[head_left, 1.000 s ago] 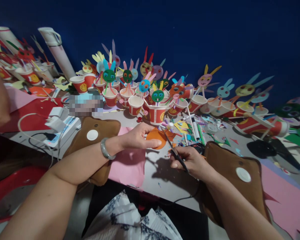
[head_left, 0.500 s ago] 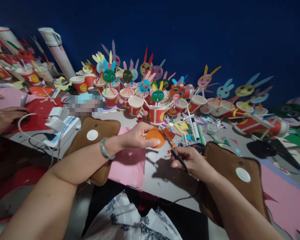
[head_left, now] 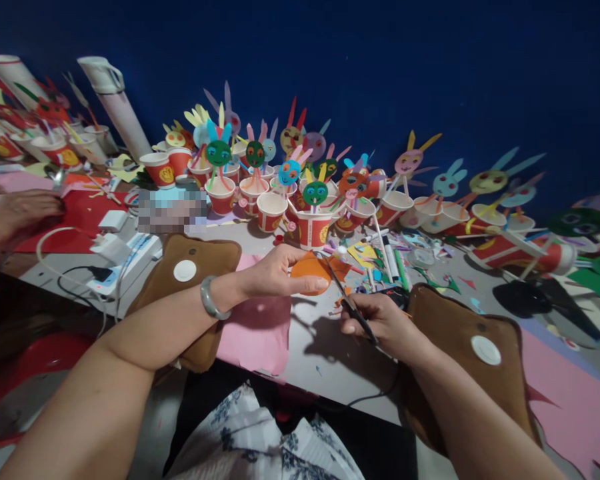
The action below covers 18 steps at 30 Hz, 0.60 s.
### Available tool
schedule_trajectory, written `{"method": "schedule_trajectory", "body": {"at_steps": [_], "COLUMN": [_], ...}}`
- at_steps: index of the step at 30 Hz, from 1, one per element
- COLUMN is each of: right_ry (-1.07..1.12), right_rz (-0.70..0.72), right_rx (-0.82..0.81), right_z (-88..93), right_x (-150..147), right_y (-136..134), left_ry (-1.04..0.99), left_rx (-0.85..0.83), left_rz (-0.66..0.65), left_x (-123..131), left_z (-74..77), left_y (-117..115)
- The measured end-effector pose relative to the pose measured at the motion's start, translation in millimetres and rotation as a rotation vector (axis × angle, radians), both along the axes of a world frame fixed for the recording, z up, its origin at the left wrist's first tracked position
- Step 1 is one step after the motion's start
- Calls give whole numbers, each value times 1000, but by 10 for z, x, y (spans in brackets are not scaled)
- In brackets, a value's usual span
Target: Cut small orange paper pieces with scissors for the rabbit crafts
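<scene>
Pinched between thumb and fingers of my left hand (head_left: pixel 285 272) is a piece of orange paper (head_left: pixel 307 269) with a rounded edge. My right hand (head_left: pixel 377 323) is closed around a pair of scissors (head_left: pixel 347 301) with dark handles. Their blades point up and left and meet the right edge of the orange paper. Fingers of my right hand hide most of the handles. Below my left hand lies a sheet of pink paper (head_left: pixel 257 330) on the grey table (head_left: pixel 325 370).
Paper cups (head_left: pixel 315 230) with paper animal faces on sticks line the back. Brown padded warmers (head_left: pixel 205 260) flank my arms. Markers (head_left: pixel 390 259) and paper scraps lie right of centre. A power strip (head_left: pixel 130 263) sits left, near another person's hand (head_left: pixel 27 217) on red paper (head_left: pixel 80 213).
My left thumb has shifted slightly to the right on the orange paper. My right hand and the scissors look nearly the same. The other person's hand at the left has moved.
</scene>
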State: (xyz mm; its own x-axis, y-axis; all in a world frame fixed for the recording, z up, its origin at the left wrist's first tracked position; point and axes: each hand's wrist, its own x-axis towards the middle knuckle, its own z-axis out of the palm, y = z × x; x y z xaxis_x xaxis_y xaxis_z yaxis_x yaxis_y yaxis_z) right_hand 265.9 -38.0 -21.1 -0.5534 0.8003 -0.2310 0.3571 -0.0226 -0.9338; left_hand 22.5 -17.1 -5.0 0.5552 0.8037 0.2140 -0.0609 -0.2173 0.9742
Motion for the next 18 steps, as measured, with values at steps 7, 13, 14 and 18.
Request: {"method": "schedule_trajectory", "body": {"at_steps": [7,13,14,18], "right_ry": [-9,-21,-21,-11], "right_rz": [12,14,11,4], "right_rx": [11,-13,-17,-31], "right_z": [-12,19,26,46], "right_x": [-2,-44,-51,-65], "right_y": [2,-9,-12,-19], "left_ry": [-11,-18,-15,17], "left_rx": [-33,13,15,2], "left_rz": [-22,-91,-96,-114], "left_x": [20,25,25,17], "left_z": [-15,-24,-22,-23], "left_y": [-14,-1,-1,-2]}}
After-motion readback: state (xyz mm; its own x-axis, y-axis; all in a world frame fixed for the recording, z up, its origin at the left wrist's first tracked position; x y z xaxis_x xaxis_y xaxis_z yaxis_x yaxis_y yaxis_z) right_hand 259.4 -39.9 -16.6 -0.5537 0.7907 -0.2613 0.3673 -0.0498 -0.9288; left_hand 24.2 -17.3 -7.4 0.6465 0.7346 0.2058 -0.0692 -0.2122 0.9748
